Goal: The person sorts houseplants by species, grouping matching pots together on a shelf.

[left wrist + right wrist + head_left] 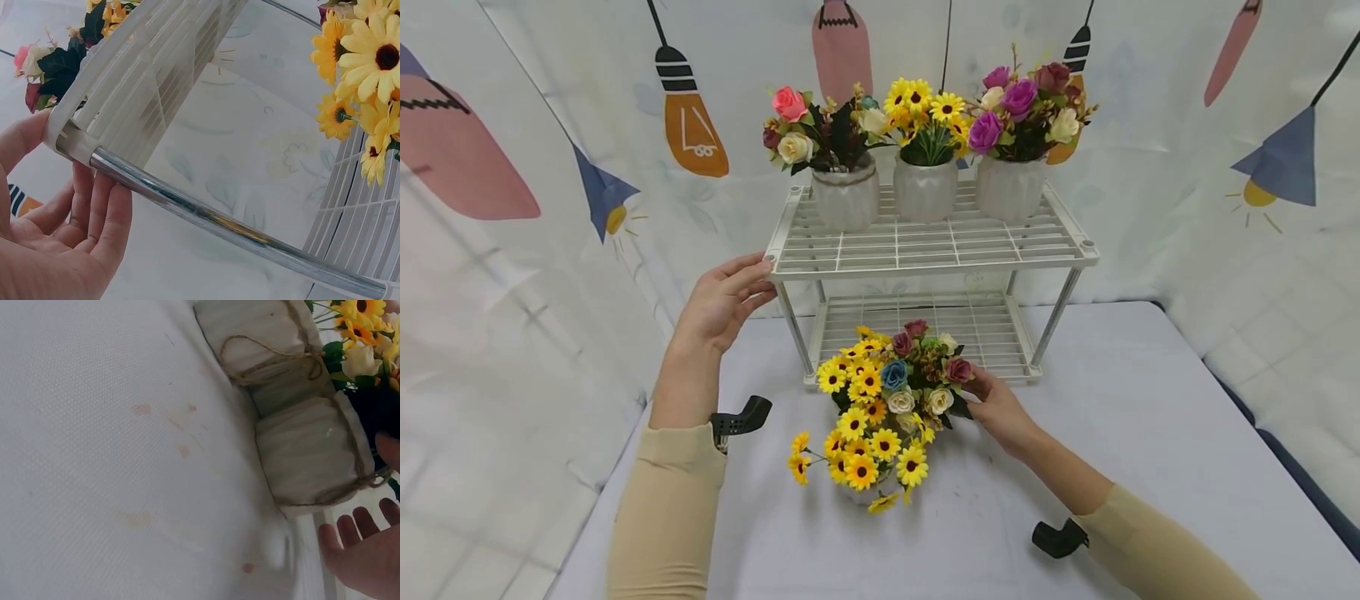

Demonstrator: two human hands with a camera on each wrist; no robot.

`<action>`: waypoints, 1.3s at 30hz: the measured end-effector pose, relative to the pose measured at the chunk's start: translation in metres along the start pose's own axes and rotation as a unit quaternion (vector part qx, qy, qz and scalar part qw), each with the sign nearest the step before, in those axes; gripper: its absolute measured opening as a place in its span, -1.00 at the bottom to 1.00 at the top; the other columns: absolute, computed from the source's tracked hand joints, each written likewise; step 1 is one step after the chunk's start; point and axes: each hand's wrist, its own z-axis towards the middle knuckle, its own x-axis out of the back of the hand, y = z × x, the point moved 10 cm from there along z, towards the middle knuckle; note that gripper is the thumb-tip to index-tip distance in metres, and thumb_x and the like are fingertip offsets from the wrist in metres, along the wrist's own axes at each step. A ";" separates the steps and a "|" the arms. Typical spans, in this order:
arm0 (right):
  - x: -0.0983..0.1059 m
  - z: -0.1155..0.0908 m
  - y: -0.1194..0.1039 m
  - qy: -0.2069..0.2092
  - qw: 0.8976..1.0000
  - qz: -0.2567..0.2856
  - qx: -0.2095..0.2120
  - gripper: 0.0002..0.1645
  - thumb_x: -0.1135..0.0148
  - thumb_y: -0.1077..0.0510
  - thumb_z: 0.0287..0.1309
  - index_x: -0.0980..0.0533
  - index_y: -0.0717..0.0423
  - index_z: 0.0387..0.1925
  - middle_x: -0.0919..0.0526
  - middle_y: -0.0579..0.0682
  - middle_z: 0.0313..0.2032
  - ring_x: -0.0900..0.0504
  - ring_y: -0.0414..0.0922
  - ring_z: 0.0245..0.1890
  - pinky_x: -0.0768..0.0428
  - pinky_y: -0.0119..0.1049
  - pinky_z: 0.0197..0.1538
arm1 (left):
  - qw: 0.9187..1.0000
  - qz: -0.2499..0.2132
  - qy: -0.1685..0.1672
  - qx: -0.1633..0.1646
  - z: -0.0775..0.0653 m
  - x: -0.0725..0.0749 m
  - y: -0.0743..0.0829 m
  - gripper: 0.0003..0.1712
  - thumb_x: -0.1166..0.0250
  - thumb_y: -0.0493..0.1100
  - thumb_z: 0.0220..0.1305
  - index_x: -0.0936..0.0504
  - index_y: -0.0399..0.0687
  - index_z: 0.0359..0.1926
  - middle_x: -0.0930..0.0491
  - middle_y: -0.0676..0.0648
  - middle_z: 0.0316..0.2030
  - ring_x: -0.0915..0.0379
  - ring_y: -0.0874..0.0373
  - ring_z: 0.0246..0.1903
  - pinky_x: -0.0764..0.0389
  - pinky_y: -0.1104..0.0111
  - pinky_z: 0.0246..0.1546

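My left hand [715,304] grips the front left corner of a white two-tier wire rack [936,271]; in the left wrist view the thumb lies against the corner and the fingers curl beneath it, by the metal post [206,215]. In front of the rack, potted yellow daisies [861,471] stand beside a potted rose arrangement [901,402]. My right hand [1003,417] is at the right side of the roses. Seen from the right wrist, its fingers are spread apart beside a whitish pot [312,453] tied with twine. Whether the thumb touches the leaves is unclear.
On the top tier stand a pink-and-cream rose pot [846,200], a yellow daisy pot [925,192] and a purple rose pot [1011,190]. The lower tier [910,312] is partly hidden by flowers. A white cloth [1120,467] covers the table, with a patterned curtain [737,92] behind.
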 end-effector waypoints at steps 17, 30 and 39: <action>-0.015 0.015 0.011 -0.030 0.999 -0.046 0.002 -0.38 -0.37 0.31 0.28 -0.38 0.40 0.30 -0.62 0.22 0.13 -0.55 -0.06 0.08 -0.51 -0.32 0.06 | 1.000 -0.001 -0.006 -0.001 0.002 -0.001 -0.003 -0.26 -0.38 -0.14 0.42 -0.31 -0.40 0.45 -0.64 -0.07 -0.01 -0.54 0.13 -0.13 -0.56 0.38 0.10; -0.023 0.011 0.011 -0.064 0.994 -0.081 0.044 -0.16 -0.09 0.46 0.13 -0.18 0.37 0.48 -0.44 0.34 0.30 -0.38 0.19 0.33 -0.41 -0.08 0.33 | 1.000 -0.006 -0.006 -0.011 0.004 -0.002 -0.003 -0.29 -0.36 -0.16 0.44 -0.32 -0.41 0.44 -0.64 -0.07 -0.01 -0.54 0.13 -0.13 -0.59 0.40 0.07; -0.024 0.015 0.011 -0.054 0.987 -0.121 0.092 -0.40 -0.25 0.39 0.22 -0.38 0.39 0.29 -0.58 0.22 0.14 -0.49 -0.10 0.11 -0.48 -0.34 0.08 | 1.000 -0.012 -0.006 -0.009 0.002 0.000 -0.003 -0.33 -0.36 -0.16 0.44 -0.35 -0.39 0.42 -0.64 -0.08 0.01 -0.54 0.13 -0.12 -0.57 0.39 0.08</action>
